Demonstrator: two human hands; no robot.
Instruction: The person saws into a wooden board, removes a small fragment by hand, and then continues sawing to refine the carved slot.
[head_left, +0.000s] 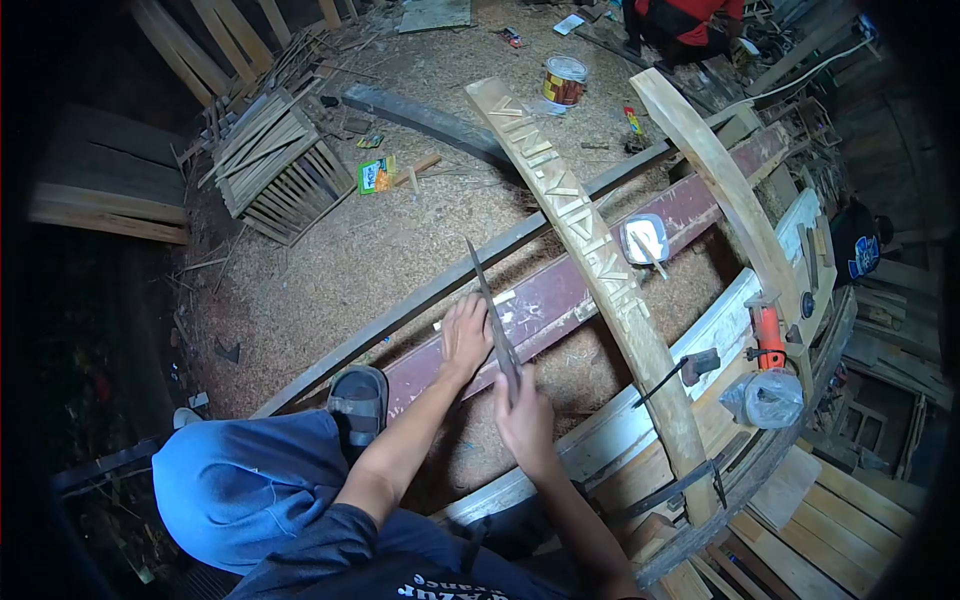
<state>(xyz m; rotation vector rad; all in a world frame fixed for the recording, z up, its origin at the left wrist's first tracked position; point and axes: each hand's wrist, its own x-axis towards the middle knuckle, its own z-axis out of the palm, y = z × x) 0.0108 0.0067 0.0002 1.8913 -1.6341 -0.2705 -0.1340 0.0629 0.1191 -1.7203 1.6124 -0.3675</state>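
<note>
1. Two bare hands are brought together over a long maroon wooden plank serving as a bench (pixel 550 298), where a cut seems to be in hand.
2. A long, narrow, dark metal saw-like tool (pixel 497 322) is held by the right hand (pixel 522 420), whose grip is clamped round its near end; the blade is slanted away across the bench, just beside the left hand.
3. The left hand (pixel 467 335) is laid over the bench with fingers bent, and a small pale wooden strip (pixel 438 325) is seen jutting from beside it. Whether that grip is clamped on the strip or merely pressed down cannot be told.
4. For the next stroke, a firm hold on the piece would be called for, with the blade kept in line and the left fingertips kept clear (they are placed very near it).
5. Pale offcuts, many of them angled, are spread along a long curved pale wooden plank (pixel 655 360) that is laid across the bench, to the right of the hands.
6. The blade's teeth cannot be made out, its handle is covered by the right hand, and any cut line is hidden. A person in red (pixel 690 20) is cut off by the top edge.
</note>
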